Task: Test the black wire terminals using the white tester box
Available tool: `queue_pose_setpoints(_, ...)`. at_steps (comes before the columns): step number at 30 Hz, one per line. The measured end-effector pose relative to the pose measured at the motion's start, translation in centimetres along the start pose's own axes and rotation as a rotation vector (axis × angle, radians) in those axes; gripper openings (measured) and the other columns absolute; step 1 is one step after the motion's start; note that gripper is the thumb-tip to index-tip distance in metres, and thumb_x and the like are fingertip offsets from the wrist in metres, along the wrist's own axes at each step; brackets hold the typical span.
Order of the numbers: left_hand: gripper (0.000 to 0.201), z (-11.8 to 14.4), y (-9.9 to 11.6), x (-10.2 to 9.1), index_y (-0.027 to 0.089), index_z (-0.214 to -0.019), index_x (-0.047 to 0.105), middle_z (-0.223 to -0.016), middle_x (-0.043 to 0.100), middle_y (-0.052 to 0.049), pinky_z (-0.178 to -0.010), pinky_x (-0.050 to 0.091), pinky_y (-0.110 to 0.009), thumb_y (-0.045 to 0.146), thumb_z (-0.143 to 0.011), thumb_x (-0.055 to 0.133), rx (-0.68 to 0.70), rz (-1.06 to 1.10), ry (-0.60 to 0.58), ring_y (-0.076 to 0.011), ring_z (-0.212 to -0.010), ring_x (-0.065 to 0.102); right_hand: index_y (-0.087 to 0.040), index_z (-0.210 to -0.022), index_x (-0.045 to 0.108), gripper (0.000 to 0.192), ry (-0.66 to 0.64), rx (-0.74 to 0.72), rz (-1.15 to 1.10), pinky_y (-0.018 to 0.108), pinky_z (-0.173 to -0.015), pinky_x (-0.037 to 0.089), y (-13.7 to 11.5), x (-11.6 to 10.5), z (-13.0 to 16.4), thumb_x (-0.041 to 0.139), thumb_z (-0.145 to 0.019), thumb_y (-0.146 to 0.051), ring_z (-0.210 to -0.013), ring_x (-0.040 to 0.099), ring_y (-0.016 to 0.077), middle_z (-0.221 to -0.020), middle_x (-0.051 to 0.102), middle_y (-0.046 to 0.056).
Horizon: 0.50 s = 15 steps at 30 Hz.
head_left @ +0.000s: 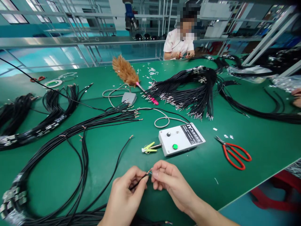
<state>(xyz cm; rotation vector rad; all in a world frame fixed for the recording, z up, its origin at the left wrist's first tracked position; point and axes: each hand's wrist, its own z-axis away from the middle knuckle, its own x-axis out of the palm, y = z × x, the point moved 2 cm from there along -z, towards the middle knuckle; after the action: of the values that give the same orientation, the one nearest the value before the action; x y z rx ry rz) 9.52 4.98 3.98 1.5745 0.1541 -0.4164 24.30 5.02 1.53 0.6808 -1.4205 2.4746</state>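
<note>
Fingers (157,174) on cable (140,180) near table edge (246,194)

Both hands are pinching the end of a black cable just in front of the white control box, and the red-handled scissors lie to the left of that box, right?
Not quite. In the head view the red-handled scissors lie to the right of the white control box, not the left. The rest holds: left hand and right hand pinch the black cable end in front of the box.

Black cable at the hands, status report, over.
Left hand pinches black cable near its end. Right hand fingers the stripped wire tips. White test box just beyond, red scissors to the right; nothing obstructing.
</note>
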Motion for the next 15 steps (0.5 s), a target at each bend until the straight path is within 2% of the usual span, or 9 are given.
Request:
queue_pose_setpoints(7,0.017,0.1,-0.6,0.1,0.019,-0.068,0.064,-0.055,0.065,0.002,-0.039,0.046,-0.019,0.027,-0.082,0.060,-0.104,0.059,-0.028,-0.0123,-0.045,0.057,-0.014,-0.080,0.062,0.039,-0.023,0.020,-0.068,0.017,-0.053,0.036,0.0,-0.3,0.2,0.079,-0.071,-0.048,-0.056,0.056,0.0067,-0.068,0.064,0.000)
queue_pose_setpoints(15,0.019,0.2,-1.0,0.3,0.018,-0.070,0.060,-0.056,0.060,0.002,-0.036,0.043,-0.018,0.034,-0.079,0.063,-0.242,0.210,-0.047,-0.0102,-0.042,0.052,-0.013,-0.079,0.069,0.037,0.014,-0.122,0.073,0.018,-0.054,0.038,0.4,-0.1,-0.3,0.083,-0.068,-0.045,-0.053,0.055,0.0069,-0.061,0.063,-0.002)
